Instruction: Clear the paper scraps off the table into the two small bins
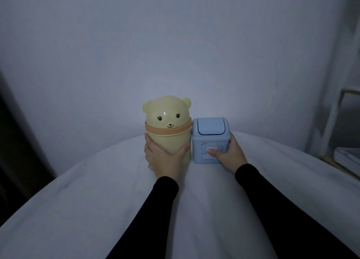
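My left hand (pixel 165 159) hides the bear bin's (pixel 168 122) lower front; right-edge shelf (pixel 344 157) contents are too dim to tell.

White table (pixel 97 200), two bins (pixel 167 130) upright

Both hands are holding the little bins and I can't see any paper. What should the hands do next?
Probably let go of both bins. The left hand grips the yellow bear bin and the right hand grips the blue bin, both upright, side by side at the far edge of the white table, lids closed. No scraps show here, so the clearing looks done.
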{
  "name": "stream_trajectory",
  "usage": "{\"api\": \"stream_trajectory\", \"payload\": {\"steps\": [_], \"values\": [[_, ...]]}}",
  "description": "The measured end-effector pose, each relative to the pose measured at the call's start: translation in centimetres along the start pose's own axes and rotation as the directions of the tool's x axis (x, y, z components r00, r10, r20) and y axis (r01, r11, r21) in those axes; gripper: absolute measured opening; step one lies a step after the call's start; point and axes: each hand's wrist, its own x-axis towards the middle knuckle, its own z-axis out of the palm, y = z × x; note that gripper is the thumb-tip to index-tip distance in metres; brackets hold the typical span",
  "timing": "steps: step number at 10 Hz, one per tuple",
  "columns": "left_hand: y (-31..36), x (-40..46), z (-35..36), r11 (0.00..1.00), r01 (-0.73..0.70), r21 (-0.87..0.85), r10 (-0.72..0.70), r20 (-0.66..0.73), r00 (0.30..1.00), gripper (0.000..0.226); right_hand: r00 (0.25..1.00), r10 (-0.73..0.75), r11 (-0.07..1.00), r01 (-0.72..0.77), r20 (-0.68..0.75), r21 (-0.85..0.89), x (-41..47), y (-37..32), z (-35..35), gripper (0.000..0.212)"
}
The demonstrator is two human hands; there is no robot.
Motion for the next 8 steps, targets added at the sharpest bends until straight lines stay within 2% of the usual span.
{"api": "stream_trajectory", "payload": {"steps": [2, 4, 5, 6, 7, 8], "values": [[-0.6, 1.1, -0.8, 1.000, -0.026, 0.001, 0.026, 0.050, 0.998, 0.125, 1.000, 0.000, 1.000, 0.000, 0.013, -0.018, -0.2, -0.4, 0.1, 0.054], [-0.9, 1.2, -1.0, 0.999, -0.038, -0.002, 0.038, 0.051, 0.998, 0.128, 0.999, 0.041, 0.999, -0.040, 0.011, -0.030, -0.4, -0.4, 0.1, 0.059], [-1.1, 1.1, -1.8, 0.994, -0.002, -0.109, 0.012, 0.099, 0.995, 0.138, 0.993, 0.115, 0.992, -0.115, 0.003, -0.045, -0.7, 0.0, -0.4, 0.097], [-0.5, 1.0, -4.8, 0.987, -0.056, -0.152, 0.069, 0.088, 0.994, 0.136, 0.978, 0.189, 0.981, -0.193, -0.092, -0.034, -1.3, -1.4, -2.6, 0.112], [0.1, 3.2, -11.4, 0.963, -0.246, -0.108, 0.254, 0.061, 0.965, 0.100, 0.972, 0.156, 0.978, -0.177, -0.175, -0.111, -2.2, -4.2, -8.4, 0.087], [2.1, 5.8, -19.7, 0.943, -0.332, 0.002, 0.331, 0.013, 0.943, 0.059, 0.979, 0.044, 0.980, -0.081, -0.201, -0.181, -2.4, -9.2, -14.6, 0.058]]}}
